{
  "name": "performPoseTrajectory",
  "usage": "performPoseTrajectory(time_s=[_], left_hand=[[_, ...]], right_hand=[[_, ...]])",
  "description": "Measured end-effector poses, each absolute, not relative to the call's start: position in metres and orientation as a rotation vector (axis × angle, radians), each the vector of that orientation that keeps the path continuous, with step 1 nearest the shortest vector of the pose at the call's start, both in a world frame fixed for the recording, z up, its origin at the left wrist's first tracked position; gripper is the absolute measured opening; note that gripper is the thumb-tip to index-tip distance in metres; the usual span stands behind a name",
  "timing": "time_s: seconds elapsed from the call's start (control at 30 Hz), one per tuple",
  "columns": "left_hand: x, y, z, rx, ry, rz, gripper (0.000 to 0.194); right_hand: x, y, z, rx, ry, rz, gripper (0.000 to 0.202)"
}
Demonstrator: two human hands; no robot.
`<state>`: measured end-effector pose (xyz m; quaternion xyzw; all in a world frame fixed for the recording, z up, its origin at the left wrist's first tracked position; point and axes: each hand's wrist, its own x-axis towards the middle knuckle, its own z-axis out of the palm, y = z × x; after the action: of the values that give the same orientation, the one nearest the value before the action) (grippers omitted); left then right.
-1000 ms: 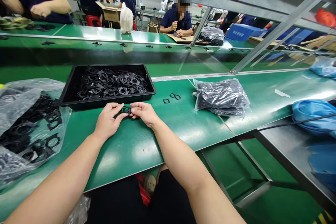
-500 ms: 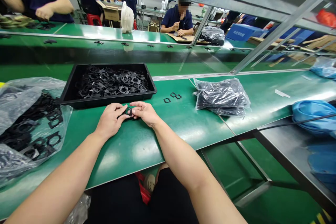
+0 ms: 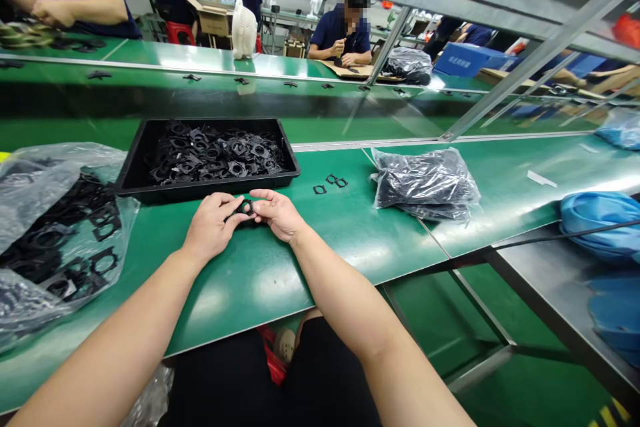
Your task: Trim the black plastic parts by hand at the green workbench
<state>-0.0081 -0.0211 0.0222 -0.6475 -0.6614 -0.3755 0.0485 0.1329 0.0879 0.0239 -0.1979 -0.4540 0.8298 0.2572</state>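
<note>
Between my two hands is a small black plastic ring-shaped part (image 3: 247, 207), held just above the green work surface. My left hand (image 3: 211, 221) pinches its left side between thumb and fingers. On its right side the fingertips of my right hand (image 3: 278, 215) are closed. Fingers cover much of the part. Behind my hands stands a black tray (image 3: 210, 191) heaped with similar black parts (image 3: 220, 152). Three loose black frames (image 3: 320, 189) lie on the surface to the right of the tray.
A clear bag of black frames (image 3: 103, 260) lies open at the left. Another filled plastic bag (image 3: 425, 181) lies at the right, before a blue bundle (image 3: 600, 223). Beyond a metal rail, a belt (image 3: 165, 80) carries spaced black parts. Co-workers (image 3: 343, 33) sit across it.
My hands stay almost in place, and the ring-shaped part appears turned slightly between my fingers. At the far left a co-worker's hand has moved left. The view has shifted slightly.
</note>
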Motion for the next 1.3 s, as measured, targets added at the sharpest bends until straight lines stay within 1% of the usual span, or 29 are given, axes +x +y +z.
performPoseTrajectory(time_s=[0.27,0.4,0.47,0.57,0.63,0.7,0.77,0.93,1.3], left_hand=[[-0.0084,-0.0236,0.0220,-1.961,-2.082,-1.145,0.038],[-0.0054,-0.0237,0.0234,-1.903,-2.146,-1.277,0.038],[-0.0031,-0.0225,0.0237,-1.841,-2.261,-1.505,0.043],[-0.0008,-0.0193,0.0241,-1.602,-2.491,-2.144,0.059],[-0.0007,-0.0174,0.0249,-1.410,-2.574,-2.530,0.057],[-0.0017,-0.0165,0.0263,-1.301,-2.608,-2.718,0.048],[-0.0031,-0.0168,0.0280,-1.247,-2.632,-2.793,0.044],[-0.0057,-0.0184,0.0308,-1.168,-2.663,-2.899,0.045],[-0.0075,-0.0195,0.0306,-1.303,-2.693,-2.882,0.044]], right_hand=[[0.1342,0.0872,0.0258,-0.490,-1.352,2.228,0.041],[0.1330,0.0864,0.0250,-0.517,-1.385,2.204,0.040],[0.1319,0.0866,0.0240,-0.525,-1.385,2.152,0.040],[0.1315,0.0878,0.0235,-0.548,-1.387,2.120,0.040],[0.1319,0.0886,0.0238,-0.562,-1.390,2.118,0.042],[0.1321,0.0892,0.0237,-0.572,-1.393,2.124,0.043],[0.1317,0.0893,0.0230,-0.577,-1.404,2.129,0.042],[0.1298,0.0884,0.0211,-0.588,-1.424,2.125,0.039],[0.1306,0.0857,0.0208,-0.614,-1.457,2.110,0.041]])
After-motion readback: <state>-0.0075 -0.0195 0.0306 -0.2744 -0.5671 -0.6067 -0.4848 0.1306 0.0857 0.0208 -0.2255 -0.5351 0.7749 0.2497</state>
